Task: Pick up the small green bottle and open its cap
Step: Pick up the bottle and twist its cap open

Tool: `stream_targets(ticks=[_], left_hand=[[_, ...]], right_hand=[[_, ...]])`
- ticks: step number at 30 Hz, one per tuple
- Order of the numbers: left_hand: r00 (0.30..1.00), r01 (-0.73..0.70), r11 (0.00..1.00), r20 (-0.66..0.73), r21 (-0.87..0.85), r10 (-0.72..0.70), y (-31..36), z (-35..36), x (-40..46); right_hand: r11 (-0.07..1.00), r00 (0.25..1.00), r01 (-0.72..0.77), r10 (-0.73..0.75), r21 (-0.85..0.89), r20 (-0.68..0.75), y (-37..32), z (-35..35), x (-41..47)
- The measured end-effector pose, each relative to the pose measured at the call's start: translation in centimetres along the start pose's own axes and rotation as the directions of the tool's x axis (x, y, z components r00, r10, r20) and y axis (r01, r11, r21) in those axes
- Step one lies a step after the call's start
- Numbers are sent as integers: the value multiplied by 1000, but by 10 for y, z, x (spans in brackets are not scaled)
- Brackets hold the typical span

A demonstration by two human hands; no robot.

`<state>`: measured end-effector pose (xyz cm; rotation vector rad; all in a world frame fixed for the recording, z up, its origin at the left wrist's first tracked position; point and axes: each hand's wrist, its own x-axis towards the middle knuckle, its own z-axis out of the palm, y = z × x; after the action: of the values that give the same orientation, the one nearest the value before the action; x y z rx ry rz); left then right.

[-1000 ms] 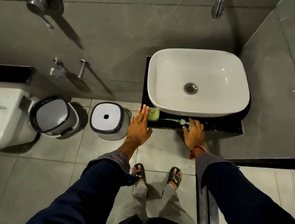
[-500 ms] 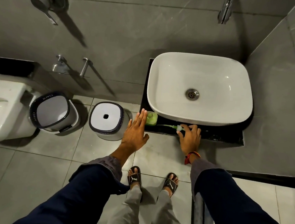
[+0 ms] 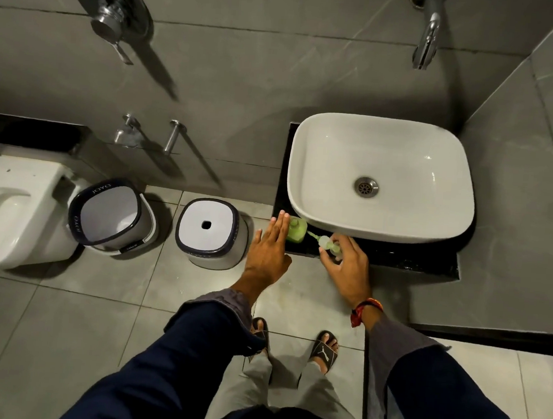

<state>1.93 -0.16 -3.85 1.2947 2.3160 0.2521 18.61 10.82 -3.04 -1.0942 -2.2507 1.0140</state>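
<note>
The small green plastic bottle (image 3: 296, 230) stands on the black counter ledge (image 3: 397, 258), at seven o'clock from the white ceramic basin (image 3: 383, 178). It looks light, smooth and probably slippery. The left hand (image 3: 267, 248), fingers flat and spread, touches its nine o'clock side. The right hand (image 3: 347, 264) curls around a pale pump-like piece (image 3: 327, 243); whether it grips is unclear. Best hold: body, then cap.

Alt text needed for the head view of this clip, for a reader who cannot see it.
Seen from above, a person's right hand closes on a pump top with its tube, beside a small green bottle on the black counter before a white sink; the left hand lies flat beside the bottle.
</note>
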Motion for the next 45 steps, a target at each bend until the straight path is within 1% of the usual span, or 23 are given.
stream_targets(ticks=[4,7,11,16,23,28,32,37,39,42,45], left_hand=[[1000,18,999,6,-27,-18,5,5,0],[1000,0,1000,-19,-29,0,0,-1,0],[1000,21,999,-18,-41,-21,1,-1,-1],[1000,3,999,-24,-45,-4,0,0,-2],[1000,-10,999,-28,-42,9,-2,0,-1],[999,-9,999,-36,-46,7,-3,2,0],[999,-17,999,-38,-42,15,-4,5,0],[998,-39,998,-53,-42,37,-10,8,-1],[997,-56,998,-59,-38,54,-13,11,-3],[995,-73,997,-69,-38,70,-21,14,-6],[993,-88,996,-78,-35,85,-25,15,-6]], right_hand=[[999,997,47,-46,15,-57,-20,-9,19],[995,986,100,-97,14,-139,-52,-15,32],[992,982,126,-127,-16,-138,-63,-21,40],[991,982,133,-134,-16,-135,-71,-25,42],[996,995,86,-87,-26,-41,-67,-6,38],[993,998,44,-38,-113,60,-61,13,44],[981,995,7,13,-192,100,-60,29,50],[970,986,-48,84,-240,146,-57,50,55],[972,986,-73,104,-221,129,-55,56,51],[978,989,-126,138,-166,60,-51,63,43],[990,990,-138,138,-14,30,-47,68,33]])
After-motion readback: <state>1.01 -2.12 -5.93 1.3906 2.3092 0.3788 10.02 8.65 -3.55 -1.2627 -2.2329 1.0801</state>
